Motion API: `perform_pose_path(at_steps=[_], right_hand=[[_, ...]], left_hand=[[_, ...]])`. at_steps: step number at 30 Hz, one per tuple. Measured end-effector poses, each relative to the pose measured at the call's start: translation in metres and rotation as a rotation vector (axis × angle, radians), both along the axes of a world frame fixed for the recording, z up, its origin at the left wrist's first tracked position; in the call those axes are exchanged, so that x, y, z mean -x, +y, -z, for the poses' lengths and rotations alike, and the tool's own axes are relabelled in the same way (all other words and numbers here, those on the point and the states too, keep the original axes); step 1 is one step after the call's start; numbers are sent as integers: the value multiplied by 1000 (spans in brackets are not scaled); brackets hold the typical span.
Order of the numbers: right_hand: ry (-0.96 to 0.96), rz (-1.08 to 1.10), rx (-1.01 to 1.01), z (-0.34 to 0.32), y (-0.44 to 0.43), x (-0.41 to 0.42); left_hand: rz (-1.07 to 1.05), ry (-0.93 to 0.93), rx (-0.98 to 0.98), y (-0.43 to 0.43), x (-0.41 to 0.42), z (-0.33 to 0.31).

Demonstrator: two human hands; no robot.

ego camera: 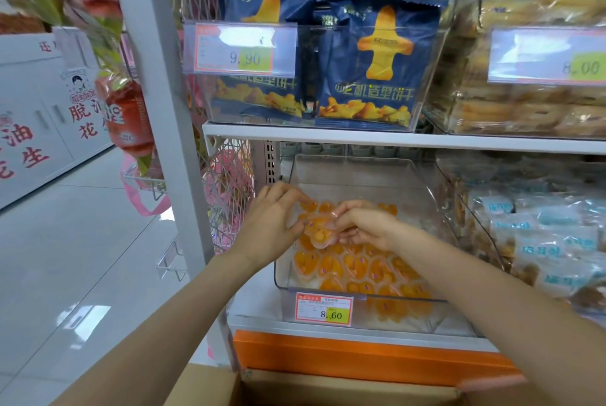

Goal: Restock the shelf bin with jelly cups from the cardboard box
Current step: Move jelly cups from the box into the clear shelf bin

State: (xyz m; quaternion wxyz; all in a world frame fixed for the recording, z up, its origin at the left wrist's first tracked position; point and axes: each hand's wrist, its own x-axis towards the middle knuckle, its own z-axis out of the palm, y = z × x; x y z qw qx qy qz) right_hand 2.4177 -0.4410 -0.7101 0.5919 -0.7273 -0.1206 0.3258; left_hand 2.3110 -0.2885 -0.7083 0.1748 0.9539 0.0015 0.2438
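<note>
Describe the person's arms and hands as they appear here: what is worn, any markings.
Both forearms are bare as far as the picture shows; no sleeves, gloves, watch or bracelets are visible. The left hand shows nothing worn. The right hand has a small dark spot on one finger that may be a ring, too small to tell. No markings show on either arm.

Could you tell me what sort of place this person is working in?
Most likely a snack aisle in a shop. Clear shelf bins carry price tags, packaged biscuits fill the shelf above, and both hands set jelly cups into a bin above an open cardboard box.
</note>
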Motion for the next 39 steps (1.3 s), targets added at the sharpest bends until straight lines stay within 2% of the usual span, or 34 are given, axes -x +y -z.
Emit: perform_pose_path(at_steps=[3, 7, 9, 11, 13, 15, 17, 20, 23, 26, 30, 35, 39], right_hand=[[150, 20, -178, -10, -12, 2], [319, -28, -422, -21, -23, 5], [275, -86, -431, -24, -24, 10], [122, -119, -300, -24, -24, 14], [-156, -120, -57, -25, -23, 14], [-353, -116, 55, -27, -20, 12], [-347, -134, 60, -30, -16, 11], [-158, -144, 123, -25, -11, 8], [66, -168, 215, -6, -4, 7], [142, -252, 364, 14, 8, 8], [64, -311, 536, 24, 19, 14], [-323, -250, 704, 38, 30, 18], [-488, -272, 868, 40, 33, 18]], left_hand=[[-17, -7, 56, -10, 1, -9], [-10, 145, 415, -26, -2, -20], [27, 204, 656, -28, -4, -22], [37, 194, 785, -26, -5, -22], [36, 200, 735, -24, -4, -22], [48, 238, 624, -25, -3, -24], [63, 256, 479, -24, -4, -24], [13, 152, 223, -14, -5, -24], [-64, 13, 190, -4, 1, -26], [-87, -34, 207, 4, 2, -20], [-55, 30, 150, 7, 1, -9], [-46, 69, 157, 8, 0, -6], [-40, 79, 151, 8, -1, -6]])
